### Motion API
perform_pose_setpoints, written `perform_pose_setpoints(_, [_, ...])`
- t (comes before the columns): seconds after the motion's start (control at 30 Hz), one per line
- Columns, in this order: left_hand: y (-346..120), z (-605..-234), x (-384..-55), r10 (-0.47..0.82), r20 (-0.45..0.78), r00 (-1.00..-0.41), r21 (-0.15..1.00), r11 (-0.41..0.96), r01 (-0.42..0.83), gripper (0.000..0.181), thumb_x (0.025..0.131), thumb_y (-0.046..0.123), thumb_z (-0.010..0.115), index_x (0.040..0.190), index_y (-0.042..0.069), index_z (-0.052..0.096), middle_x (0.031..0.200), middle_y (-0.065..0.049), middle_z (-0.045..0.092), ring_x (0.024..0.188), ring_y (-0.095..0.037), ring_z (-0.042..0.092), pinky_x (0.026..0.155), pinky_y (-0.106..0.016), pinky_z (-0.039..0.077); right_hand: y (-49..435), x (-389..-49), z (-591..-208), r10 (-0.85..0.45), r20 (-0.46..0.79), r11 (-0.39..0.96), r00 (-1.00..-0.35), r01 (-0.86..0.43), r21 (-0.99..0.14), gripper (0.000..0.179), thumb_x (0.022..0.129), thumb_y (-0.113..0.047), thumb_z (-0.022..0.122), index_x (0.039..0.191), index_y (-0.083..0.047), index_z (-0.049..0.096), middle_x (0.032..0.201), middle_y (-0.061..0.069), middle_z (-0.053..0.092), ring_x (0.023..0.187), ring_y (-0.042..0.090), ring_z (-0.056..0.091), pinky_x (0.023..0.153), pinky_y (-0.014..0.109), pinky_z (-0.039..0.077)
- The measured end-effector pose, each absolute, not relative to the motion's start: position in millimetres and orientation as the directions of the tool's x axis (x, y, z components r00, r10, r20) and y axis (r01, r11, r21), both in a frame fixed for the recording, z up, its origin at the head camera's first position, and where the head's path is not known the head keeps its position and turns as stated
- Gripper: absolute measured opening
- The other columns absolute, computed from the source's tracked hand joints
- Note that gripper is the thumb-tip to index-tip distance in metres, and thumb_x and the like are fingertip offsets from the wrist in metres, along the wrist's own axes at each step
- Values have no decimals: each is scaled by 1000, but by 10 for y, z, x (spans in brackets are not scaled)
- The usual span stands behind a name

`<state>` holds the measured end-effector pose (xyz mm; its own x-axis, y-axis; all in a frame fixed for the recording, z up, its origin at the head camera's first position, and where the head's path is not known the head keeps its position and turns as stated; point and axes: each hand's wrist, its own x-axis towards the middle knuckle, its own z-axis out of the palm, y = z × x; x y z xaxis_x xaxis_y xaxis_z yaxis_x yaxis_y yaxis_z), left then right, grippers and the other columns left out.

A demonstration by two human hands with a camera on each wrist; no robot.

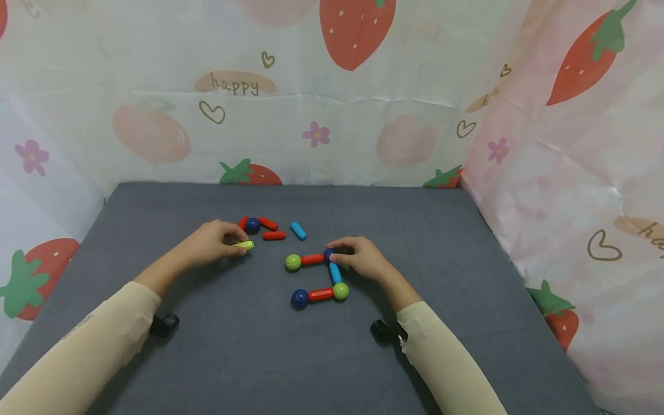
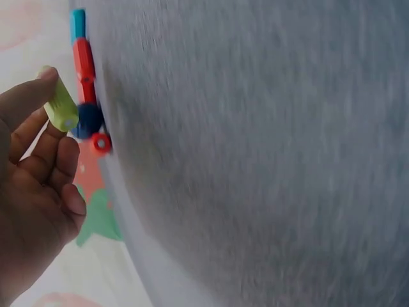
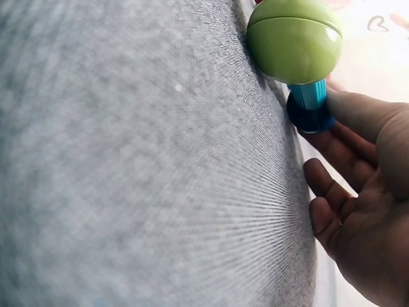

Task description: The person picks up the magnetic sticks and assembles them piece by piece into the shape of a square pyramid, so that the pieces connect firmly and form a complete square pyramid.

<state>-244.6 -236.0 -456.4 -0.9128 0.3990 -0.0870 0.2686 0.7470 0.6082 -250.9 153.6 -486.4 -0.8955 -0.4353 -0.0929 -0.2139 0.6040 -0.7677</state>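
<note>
On the grey table (image 1: 233, 357): we log rods and balls, some joined, some loose.
Left hand (image 1: 211, 245): thumb and fingertips pinching a yellow-green rod (image 1: 245, 245), near the loose pieces.
Right hand (image 1: 365, 259): thumb and fingers pinching a dark blue ball (image 1: 328, 254) at the chain's far corner.
Chain: we trace lime ball (image 1: 293, 263), red rod (image 1: 312, 259), that blue ball, light-blue rod (image 1: 335, 274), second lime ball (image 1: 340, 291), second red rod (image 1: 320, 294), large blue ball (image 1: 300, 298).
Writing on backdrop (image 1: 155, 80): we read "happy"; at the right edge, a cropped "ha".
</note>
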Motion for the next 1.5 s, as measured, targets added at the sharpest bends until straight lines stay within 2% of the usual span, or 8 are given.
perform_pose_setpoints(0.13, [-2236,-4568,-2359,372,-136,-918,666,720,193,25,95,29,75,114,13,72,107,-2,72,97,-20,65,79,-36,52,1533,-2510,-4872,-434,-87,604,-897,-218,-767,32,98,-33,72,129,-26,72,127,-4,68,102,17,60,85,35,50])
perform_pose_setpoints(0.3, [-2070,-4561,-2255,373,-182,-910,728,673,131,24,96,30,74,111,10,73,98,-4,72,75,-22,59,65,-35,49,1533,-2511,-4875,-431,-86,607,-898,-218,-764,31,98,-34,72,128,-27,72,126,-4,68,100,17,59,83,35,50])
perform_pose_setpoints(0.37, [-2003,-4557,-2226,370,-196,-908,737,666,112,24,96,31,73,110,11,74,96,-3,72,71,-21,56,63,-35,48,1531,-2509,-4870,-430,-85,608,-899,-218,-763,31,98,-34,72,128,-27,72,127,-4,68,102,17,59,84,35,50])
perform_pose_setpoints(0.67, [-1750,-4588,-2133,309,-258,-915,750,661,11,26,96,36,73,109,14,76,94,0,70,82,-19,58,70,-32,48,1532,-2497,-4855,-422,-86,607,-902,-210,-767,31,97,-34,72,127,-27,73,124,-4,68,98,19,58,81,35,49])
perform_pose_setpoints(0.87, [-1604,-4617,-2033,300,-243,-922,755,656,15,22,93,37,75,102,16,77,89,0,71,78,-20,58,68,-33,47,1528,-2496,-4854,-423,-84,607,-902,-213,-766,31,97,-35,72,128,-27,72,124,-4,69,99,18,59,82,35,49])
perform_pose_setpoints(1.33, [-1452,-4650,-1949,226,-254,-941,748,662,-43,24,93,38,75,98,15,77,81,0,69,65,-18,56,60,-32,45,1536,-2498,-4868,-425,-87,593,-901,-204,-779,31,97,-34,72,128,-27,72,126,-3,68,101,17,59,84,35,50])
perform_pose_setpoints(1.5, [-1400,-4652,-1927,210,-248,-946,747,663,-48,24,93,38,75,95,14,77,80,1,68,68,-18,56,61,-31,45,1534,-2501,-4871,-419,-90,592,-903,-196,-782,32,97,-33,72,128,-26,73,126,-3,68,101,17,60,85,35,50])
